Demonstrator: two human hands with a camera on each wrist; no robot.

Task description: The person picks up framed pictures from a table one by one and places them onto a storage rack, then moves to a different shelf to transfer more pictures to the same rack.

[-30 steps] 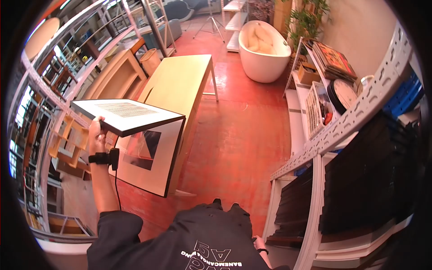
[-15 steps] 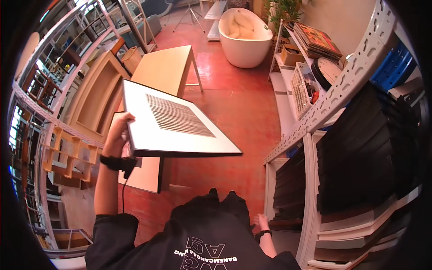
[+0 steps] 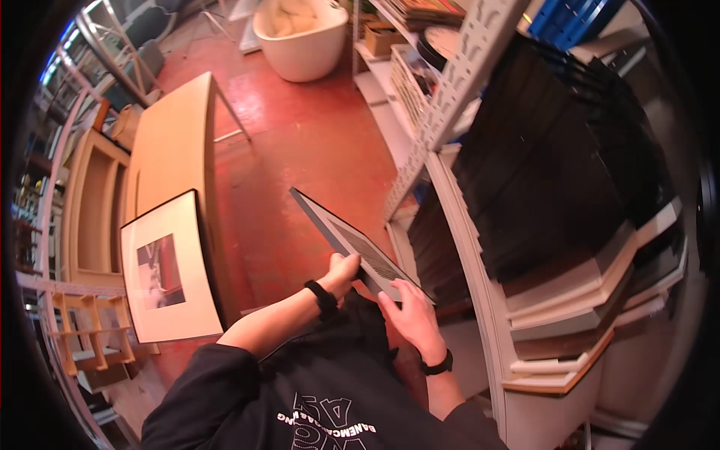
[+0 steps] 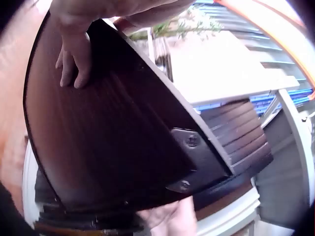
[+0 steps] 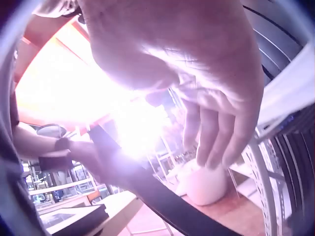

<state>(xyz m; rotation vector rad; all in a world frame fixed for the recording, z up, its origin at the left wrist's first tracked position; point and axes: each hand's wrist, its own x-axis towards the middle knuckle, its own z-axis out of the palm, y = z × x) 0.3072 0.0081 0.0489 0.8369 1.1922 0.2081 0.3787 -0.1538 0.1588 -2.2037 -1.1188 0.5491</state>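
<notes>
A thin framed picture [image 3: 352,244] with a dark edge is held tilted before the torso. My left hand [image 3: 341,276] grips its near side; in the left wrist view, the left hand's fingers [image 4: 74,61] lie against the dark back panel [image 4: 113,137], which has a metal corner bracket [image 4: 189,142]. By the lower end of the frame is my right hand [image 3: 411,315], fingers extended and slightly bent; whether they touch it I cannot tell. The right wrist view shows this hand [image 5: 197,73] with nothing gripped, beside the dark frame edge [image 5: 172,206].
Another framed picture [image 3: 195,300] leans by the long wooden table [image 3: 176,124] on the left. A metal rack [image 3: 469,247] with dark sheets and stacked frames [image 3: 574,300] stands close on the right. Further off are a white tub [image 3: 304,45] and a shelf with a white basket [image 3: 409,86].
The held picture has swung from the left to the front of the body and tipped steeply. My right hand has risen from the side to its lower end. The view has turned right.
</notes>
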